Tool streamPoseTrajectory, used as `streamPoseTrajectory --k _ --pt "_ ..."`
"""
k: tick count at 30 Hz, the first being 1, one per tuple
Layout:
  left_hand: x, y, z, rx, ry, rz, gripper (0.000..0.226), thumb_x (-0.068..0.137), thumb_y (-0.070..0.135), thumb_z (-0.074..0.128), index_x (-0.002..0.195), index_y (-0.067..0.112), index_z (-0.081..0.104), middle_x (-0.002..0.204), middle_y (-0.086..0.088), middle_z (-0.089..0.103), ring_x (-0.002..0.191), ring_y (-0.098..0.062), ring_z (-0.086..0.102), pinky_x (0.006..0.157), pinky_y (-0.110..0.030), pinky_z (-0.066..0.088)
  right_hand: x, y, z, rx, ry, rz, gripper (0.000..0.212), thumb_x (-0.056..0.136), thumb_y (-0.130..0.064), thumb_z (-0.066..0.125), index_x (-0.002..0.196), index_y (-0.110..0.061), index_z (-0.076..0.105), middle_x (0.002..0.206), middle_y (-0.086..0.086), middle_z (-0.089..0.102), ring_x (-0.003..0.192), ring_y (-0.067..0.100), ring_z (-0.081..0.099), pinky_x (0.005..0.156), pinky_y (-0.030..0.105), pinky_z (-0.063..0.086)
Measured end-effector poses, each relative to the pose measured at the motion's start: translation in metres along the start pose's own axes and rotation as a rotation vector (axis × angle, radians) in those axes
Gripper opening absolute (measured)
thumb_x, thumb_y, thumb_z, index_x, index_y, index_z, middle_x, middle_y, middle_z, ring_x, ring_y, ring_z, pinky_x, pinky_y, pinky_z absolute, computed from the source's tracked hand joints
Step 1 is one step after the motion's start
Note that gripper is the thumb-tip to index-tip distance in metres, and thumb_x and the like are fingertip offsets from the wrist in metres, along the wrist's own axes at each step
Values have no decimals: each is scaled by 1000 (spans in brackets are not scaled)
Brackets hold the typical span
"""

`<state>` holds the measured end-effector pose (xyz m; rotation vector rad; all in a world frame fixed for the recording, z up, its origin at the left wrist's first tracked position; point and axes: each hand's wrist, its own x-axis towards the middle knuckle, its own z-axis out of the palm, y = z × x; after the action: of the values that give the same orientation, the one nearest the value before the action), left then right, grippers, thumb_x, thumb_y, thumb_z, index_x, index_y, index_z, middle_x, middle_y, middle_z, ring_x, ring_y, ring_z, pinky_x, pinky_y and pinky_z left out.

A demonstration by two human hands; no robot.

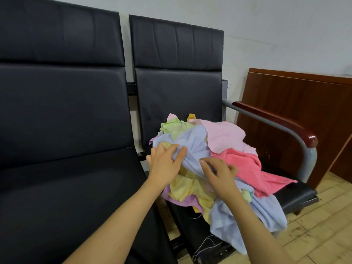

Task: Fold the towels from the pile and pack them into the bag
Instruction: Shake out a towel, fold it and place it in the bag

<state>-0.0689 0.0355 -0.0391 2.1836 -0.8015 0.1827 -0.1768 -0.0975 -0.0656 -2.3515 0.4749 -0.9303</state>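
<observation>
Pile [213, 164] of towels sits loose on the right seat [297, 193] of the black bench, spilling over the front edge. Colours mixed: pale blue, hot pink, light pink, yellow, green, lilac. All crumpled; no folded towel in view anywhere.

Blue towel [192, 143] lies on top, running from the back of the heap toward the front edge. Both hands are on it.

Left hand [163, 164]: fingers curled into the blue cloth at its left side, bunching a fold; looks like a grip. Right hand [219, 174]: fingers bent and pressing into the same towel nearer the middle, pinching or gathering it; grip likely, though the fingertips are partly buried in cloth.

Progress, as judged: very early. The heap looks full, nothing folded, nothing packed. Step in hand seems to be picking out the blue towel to lift free. Left to do: nearly everything, meaning pulling each towel, folding, packing.

Containers: no bag in view. Cannot say where it is or what it holds.

Left seat [76, 197] beside the pile is bare black cushion, a likely folding surface. Armrest [276, 121] with a red-brown top bounds the right seat. Wooden panel [297, 115] stands just beyond it against the wall. Tiled floor [323, 225] at lower right; loose threads hang below the seat front.
</observation>
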Motion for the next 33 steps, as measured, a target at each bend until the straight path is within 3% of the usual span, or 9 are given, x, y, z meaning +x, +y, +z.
streamPoseTrajectory --k 3,7,10,13,16,19,22,28,33 --pt "2 4 0 1 -9 -53 36 88 64 43 79 31 55 96 4 35 98 -18 29 81 -30 16 -1 2 -1 124 81 49 43 83 -61 23 91 -37 59 93 -17 60 94 -9 46 82 25 14" --pt "-1 2 2 -12 45 -57 41 88 59 50 67 25 46 94 5 34 96 -17 28 74 -29 14 4 12 -4 -108 60 29 62 77 -67 23 112 -33 62 106 -18 53 104 4 40 81 22 10" --pt "-12 -5 11 -73 112 -73 37 90 50 54 74 18 45 91 3 34 94 -18 29 72 -30 14 4 15 -7 -219 -59 70 40 80 -61 41 99 -36 66 105 -23 51 106 2 29 80 24 9" --pt "-18 -11 19 -71 117 -115 32 91 46 54 83 18 42 96 0 36 93 -18 30 74 -30 18 4 14 -6 -188 -79 120 11 86 -37 64 78 -31 65 96 -19 57 108 9 34 79 28 10" --pt "-17 -10 18 -65 136 -102 28 93 44 52 90 18 42 99 -1 37 94 -18 30 72 -30 15 7 8 -5 -89 -18 106 19 86 -22 66 70 -29 61 85 -15 60 104 14 43 90 33 14" --pt "-13 -2 5 -95 193 -48 26 95 41 51 94 16 45 100 -1 37 98 -20 33 73 -30 15 12 -5 -11 57 99 26 21 88 -15 64 71 -27 60 76 -16 59 86 14 55 103 50 21" --pt "-6 7 -21 -107 251 -9 25 96 39 49 95 14 46 102 -1 38 99 -19 33 81 -31 20 16 -29 -17 170 195 -114 13 86 -18 61 76 -26 62 79 -21 59 80 11 58 90 59 40" --pt "-12 -9 -86 -133 323 21 19 98 38 46 92 20 43 100 -1 41 96 -18 35 82 -29 19 21 -94 -9 247 172 -243 12 86 -12 59 82 -6 68 78 -6 61 73 -1 55 73 9 40" --pt "-26 -47 -139 -38 298 -49 21 100 38 36 92 20 41 98 -1 39 94 -19 36 86 -30 20 10 -147 24 210 68 -301 7 89 -6 62 85 -8 67 80 -4 60 75 3 54 72 8 40"
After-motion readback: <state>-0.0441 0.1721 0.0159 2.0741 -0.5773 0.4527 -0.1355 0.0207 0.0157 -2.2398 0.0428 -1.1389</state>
